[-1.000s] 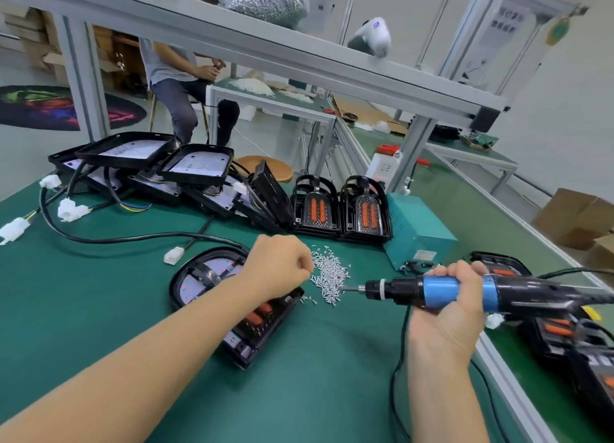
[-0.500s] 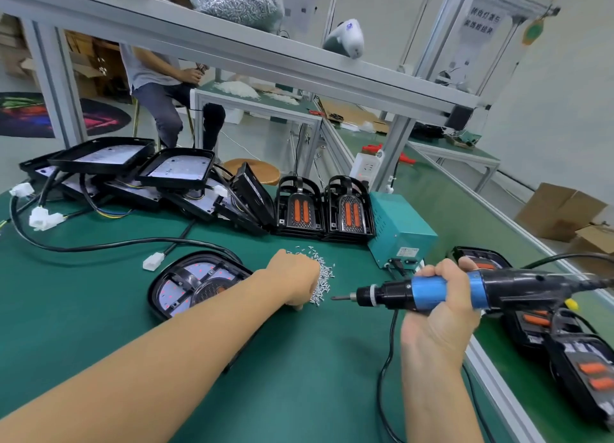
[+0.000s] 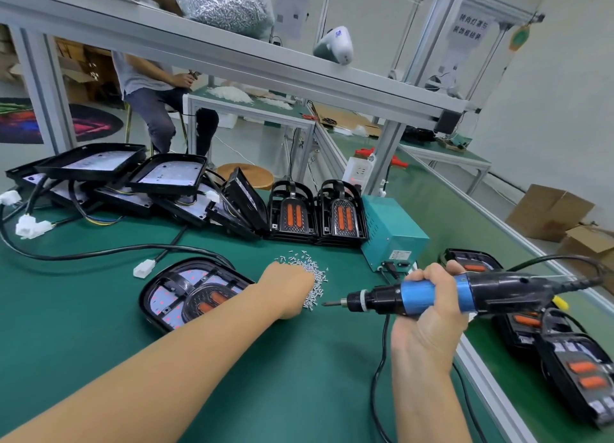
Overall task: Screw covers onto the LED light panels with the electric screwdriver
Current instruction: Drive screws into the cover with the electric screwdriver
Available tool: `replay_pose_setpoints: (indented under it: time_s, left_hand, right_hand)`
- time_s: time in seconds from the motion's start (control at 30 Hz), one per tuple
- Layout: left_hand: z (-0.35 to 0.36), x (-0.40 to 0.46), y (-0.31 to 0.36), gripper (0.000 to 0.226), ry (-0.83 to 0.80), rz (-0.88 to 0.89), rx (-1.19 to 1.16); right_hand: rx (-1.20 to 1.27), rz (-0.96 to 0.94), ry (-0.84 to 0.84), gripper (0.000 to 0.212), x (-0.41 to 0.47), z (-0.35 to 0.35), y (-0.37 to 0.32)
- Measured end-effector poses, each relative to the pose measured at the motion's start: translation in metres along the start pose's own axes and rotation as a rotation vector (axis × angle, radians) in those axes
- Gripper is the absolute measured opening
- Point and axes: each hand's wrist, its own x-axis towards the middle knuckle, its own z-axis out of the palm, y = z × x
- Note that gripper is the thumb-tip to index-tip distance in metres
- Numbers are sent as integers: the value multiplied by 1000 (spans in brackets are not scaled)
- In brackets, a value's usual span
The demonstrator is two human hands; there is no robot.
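Panel (image 3: 186,296) with cover awaits screws: left hand (image 3: 292,290) rests on the screw pile (image 3: 310,276), finger state indeterminable; right hand (image 3: 428,306) grips the screwdriver (image 3: 415,298); unfinished panels (image 3: 109,177) remain far left.

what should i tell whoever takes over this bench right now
Left hand: down on the screw pile, fingers hidden, so a picked screw can't be confirmed.
Right hand: grips the screwdriver, held level above the mat, bit toward the pile.
Panel with cover on it lies left of the pile; no screw being driven.
Finished-looking units sit at the right edge; bare panels stacked at the back.
Left: screw this cover, then the stack.
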Motion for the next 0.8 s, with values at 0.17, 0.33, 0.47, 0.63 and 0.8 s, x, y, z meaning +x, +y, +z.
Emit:
replay_pose_setpoints:
  time_s: [0.17, 0.33, 0.47, 0.63, 0.8]
  left_hand:
    - [-15, -16, -8, 15, 301, -45, -475]
    - [-17, -44, -29, 18, 475, -53, -996]
    - [-7, -68, -39, 20, 530, -92, -1389]
    - [0, -93, -37, 21, 527, -131, -1619]
    - [4, -111, -39, 22, 480, -155, -1646]
  right_hand:
    - [26, 12, -6, 28, 1, 1, -2]
    - [77, 37, -54, 28, -3, 6, -5]
    - [165, 82, -91, 27, -10, 16, -8]
    - [247, 130, -175, 23, -24, 35, -11]
    - [291, 156, -248, 20, -36, 50, -12]
